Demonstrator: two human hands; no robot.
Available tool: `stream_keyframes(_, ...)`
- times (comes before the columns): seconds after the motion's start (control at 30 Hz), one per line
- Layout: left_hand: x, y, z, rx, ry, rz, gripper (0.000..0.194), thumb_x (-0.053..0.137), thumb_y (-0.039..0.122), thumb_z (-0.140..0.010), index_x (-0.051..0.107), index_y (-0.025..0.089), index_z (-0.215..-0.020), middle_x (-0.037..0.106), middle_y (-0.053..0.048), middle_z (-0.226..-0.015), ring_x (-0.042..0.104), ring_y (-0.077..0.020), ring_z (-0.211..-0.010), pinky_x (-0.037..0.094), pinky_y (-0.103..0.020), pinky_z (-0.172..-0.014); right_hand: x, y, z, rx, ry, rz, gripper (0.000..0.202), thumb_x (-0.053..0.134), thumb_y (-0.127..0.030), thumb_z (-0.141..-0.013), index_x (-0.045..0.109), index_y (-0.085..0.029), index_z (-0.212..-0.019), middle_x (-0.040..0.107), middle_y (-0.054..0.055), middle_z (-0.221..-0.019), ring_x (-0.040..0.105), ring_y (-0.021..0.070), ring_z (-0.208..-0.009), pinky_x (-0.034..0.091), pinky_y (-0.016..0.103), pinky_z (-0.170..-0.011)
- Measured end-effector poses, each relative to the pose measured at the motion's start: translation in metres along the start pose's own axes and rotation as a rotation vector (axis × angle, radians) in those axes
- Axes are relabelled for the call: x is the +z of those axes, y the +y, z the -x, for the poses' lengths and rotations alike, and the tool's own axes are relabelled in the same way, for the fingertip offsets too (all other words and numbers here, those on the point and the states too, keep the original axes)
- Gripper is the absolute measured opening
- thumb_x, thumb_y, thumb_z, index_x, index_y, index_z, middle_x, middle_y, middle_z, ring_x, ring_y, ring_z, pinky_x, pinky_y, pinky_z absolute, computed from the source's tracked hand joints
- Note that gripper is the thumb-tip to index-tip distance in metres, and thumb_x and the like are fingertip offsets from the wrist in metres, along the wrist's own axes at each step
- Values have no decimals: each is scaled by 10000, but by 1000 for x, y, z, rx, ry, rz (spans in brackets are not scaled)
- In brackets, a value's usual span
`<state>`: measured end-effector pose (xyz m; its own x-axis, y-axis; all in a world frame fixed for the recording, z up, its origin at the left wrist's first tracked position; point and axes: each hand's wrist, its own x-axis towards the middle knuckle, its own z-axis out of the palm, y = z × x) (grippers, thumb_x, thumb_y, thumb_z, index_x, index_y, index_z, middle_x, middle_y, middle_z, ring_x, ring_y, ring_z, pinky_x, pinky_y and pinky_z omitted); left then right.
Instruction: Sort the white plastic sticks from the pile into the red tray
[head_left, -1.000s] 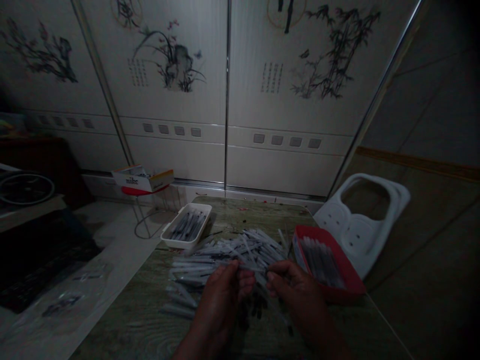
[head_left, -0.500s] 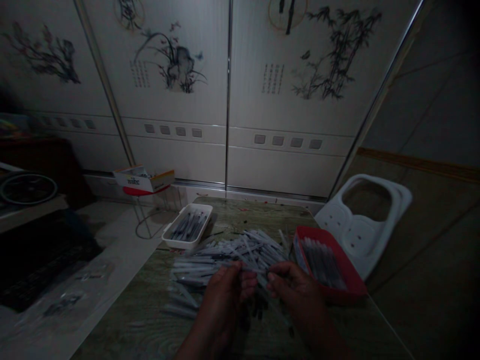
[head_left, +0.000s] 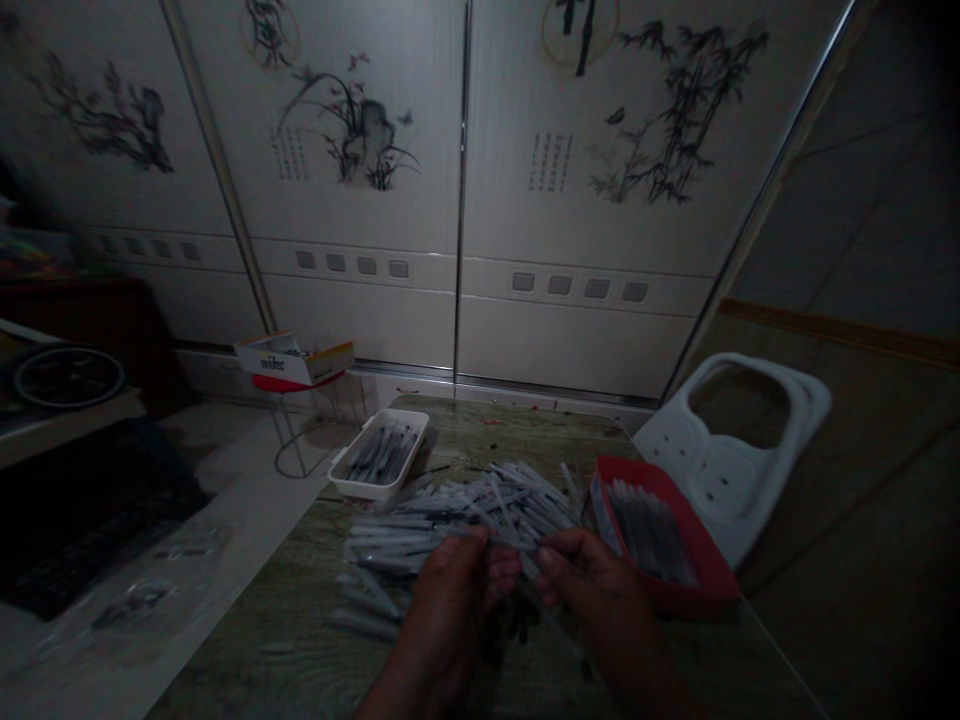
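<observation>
Both the left hand and right hand pinch a slim pen-like tube in their fingers above the worktop; light, level pressure should keep it steady. Beyond spreads the tube pile, the red bin beside it, the white tray farther back.

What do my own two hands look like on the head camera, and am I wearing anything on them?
The left hand and right hand are both ungloved, with no ring, watch or bracelet that I can make out. No sleeve shows on the forearms within the picture. It is too dim to tell finer marks.
</observation>
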<state>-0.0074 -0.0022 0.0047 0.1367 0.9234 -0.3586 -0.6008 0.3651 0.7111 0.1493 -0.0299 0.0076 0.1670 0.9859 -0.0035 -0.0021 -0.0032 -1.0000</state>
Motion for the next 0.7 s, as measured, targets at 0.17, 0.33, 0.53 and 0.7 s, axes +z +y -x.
stream_keyframes(0.17, -1, 1, 1, 17, -45, -35, 183, 692, 271, -871, 605, 131, -951, 736, -110, -815, 715, -165, -718, 565, -251, -680, -1, 3, 1, 18, -10, 93, 384, 653, -578, -848, 624, -195, -832, 637, 2, -646, 564, 158, -557, 419, 272, -524)
stream_keyframes(0.33, 0, 1, 3, 8, -78, -32, 189, 695, 269, -865, 600, 135, -957, 732, -106, -789, 715, -173, -709, 564, -257, -669, 0, 3, 5, -25, -30, 182, 471, 491, -619, -946, 555, -218, -709, 511, -26, -588, 461, 137, -533, 336, 265, -505)
stream_keyframes(0.53, 0, 2, 5, -1, -87, -19, 196, 716, 263, -846, 625, 129, -956, 741, -115, -799, 726, -186, -722, 572, -262, -674, -1, 4, 4, 12, -25, 129, 516, 457, -663, -941, 574, -212, -718, 528, -15, -581, 458, 140, -519, 325, 267, -498)
stream_keyframes(0.7, -2, 4, 2, 16, -33, -14, 188, 714, 253, -846, 632, 132, -964, 742, -116, -810, 725, -178, -708, 570, -258, -666, -2, 4, 4, -58, -43, 141, 397, 518, -589, -943, 591, -211, -850, 586, -18, -688, 512, 143, -605, 375, 257, -551)
